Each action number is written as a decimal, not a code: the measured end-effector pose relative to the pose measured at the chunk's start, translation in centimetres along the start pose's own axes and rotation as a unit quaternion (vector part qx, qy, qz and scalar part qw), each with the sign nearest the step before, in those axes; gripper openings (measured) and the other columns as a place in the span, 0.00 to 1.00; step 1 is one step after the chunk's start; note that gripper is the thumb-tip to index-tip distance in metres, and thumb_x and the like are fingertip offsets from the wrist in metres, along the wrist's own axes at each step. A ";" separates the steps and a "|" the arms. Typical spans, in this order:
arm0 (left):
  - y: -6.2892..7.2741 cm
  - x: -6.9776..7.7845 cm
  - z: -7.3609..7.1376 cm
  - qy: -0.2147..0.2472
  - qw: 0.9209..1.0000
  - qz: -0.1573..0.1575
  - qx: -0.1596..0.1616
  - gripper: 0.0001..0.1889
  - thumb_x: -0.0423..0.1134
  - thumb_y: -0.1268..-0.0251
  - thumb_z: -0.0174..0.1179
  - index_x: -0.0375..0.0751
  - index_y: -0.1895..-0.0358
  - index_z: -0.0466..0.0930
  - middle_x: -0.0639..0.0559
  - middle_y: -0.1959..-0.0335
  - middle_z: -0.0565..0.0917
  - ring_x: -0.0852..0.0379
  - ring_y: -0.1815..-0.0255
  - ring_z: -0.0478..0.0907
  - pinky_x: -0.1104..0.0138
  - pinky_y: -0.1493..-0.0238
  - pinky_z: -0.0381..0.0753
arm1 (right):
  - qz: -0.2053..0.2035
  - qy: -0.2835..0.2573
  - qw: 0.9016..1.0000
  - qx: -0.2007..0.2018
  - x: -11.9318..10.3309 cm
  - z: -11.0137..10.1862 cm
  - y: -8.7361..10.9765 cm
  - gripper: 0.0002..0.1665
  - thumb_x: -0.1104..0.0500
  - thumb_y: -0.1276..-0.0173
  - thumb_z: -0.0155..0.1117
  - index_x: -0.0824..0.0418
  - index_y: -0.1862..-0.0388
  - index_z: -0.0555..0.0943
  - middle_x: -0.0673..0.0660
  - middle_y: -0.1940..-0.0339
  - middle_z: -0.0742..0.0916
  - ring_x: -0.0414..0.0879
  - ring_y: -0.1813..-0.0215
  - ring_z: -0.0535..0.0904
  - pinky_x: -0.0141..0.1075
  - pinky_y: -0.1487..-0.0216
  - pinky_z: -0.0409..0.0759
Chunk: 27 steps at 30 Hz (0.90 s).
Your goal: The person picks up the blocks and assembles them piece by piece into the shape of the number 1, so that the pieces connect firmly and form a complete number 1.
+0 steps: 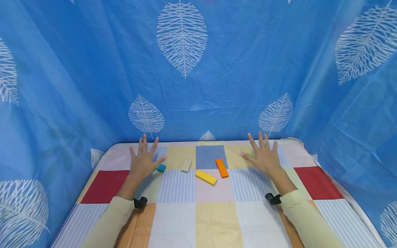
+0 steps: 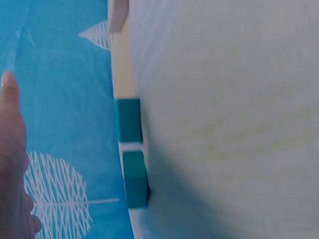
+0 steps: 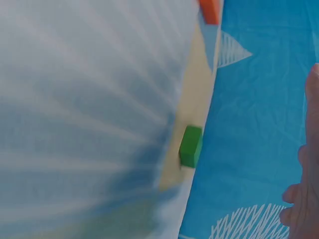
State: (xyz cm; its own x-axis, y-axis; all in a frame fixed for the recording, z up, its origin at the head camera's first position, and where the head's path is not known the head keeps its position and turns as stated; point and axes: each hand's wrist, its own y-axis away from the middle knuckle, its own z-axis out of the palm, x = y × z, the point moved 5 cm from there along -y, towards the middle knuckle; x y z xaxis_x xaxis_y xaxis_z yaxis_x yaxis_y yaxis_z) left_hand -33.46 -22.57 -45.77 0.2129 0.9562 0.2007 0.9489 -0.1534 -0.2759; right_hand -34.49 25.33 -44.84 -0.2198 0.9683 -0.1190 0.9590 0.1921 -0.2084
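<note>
My left hand is held over the left side of the table with its fingers spread and nothing in it. Beside its thumb lies a teal block; the left wrist view has two teal blocks, a nearer one and another. On the right, my right hand also has spread fingers and holds nothing. A green block lies near it, mostly hidden behind the hand in the head view. Between the hands are a beige block, a yellow block and an orange block.
A patchwork cloth in coloured squares covers the table. Blue curtain with white leaf prints hangs behind the table's back edge and along both sides. Each wrist wears a small black device, one on the left and one on the right.
</note>
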 end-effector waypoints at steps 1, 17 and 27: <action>0.1 0.4 -0.1 0.008 1.000 0.004 0.001 0.48 0.71 0.32 0.50 0.55 0.16 0.41 0.35 0.17 0.32 0.31 0.18 0.33 0.26 0.31 0.34 | 0.001 -0.014 1.000 -0.005 -0.2 0.0 0.0 0.58 0.21 0.30 0.42 0.50 0.15 0.40 0.71 0.17 0.44 0.72 0.19 0.39 0.73 0.29 0.30; 2.2 5.6 0.3 0.057 0.994 0.085 0.030 0.42 0.63 0.30 0.57 0.48 0.19 0.56 0.36 0.21 0.58 0.37 0.21 0.55 0.34 0.28 0.52 | -0.007 -0.143 0.990 0.008 -3.2 0.4 1.1 0.53 0.27 0.26 0.48 0.58 0.16 0.50 0.67 0.20 0.64 0.67 0.23 0.60 0.68 0.27 0.48; 3.0 7.7 1.0 0.180 0.980 0.083 -0.003 0.38 0.58 0.33 0.65 0.51 0.22 0.64 0.39 0.23 0.65 0.35 0.27 0.66 0.36 0.37 0.69 | 0.000 -0.238 0.971 0.015 -4.5 1.1 1.0 0.50 0.30 0.26 0.53 0.60 0.19 0.59 0.67 0.36 0.80 0.64 0.40 0.78 0.63 0.43 0.75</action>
State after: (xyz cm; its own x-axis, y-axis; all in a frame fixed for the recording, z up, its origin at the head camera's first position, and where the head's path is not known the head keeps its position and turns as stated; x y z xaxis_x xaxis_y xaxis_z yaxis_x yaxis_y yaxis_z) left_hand -29.15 -15.40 -45.96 0.4312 0.7680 0.4734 0.8956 -0.3010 -0.3274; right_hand -32.71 20.99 -45.62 -0.2848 0.7833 -0.5525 0.9548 0.1806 -0.2361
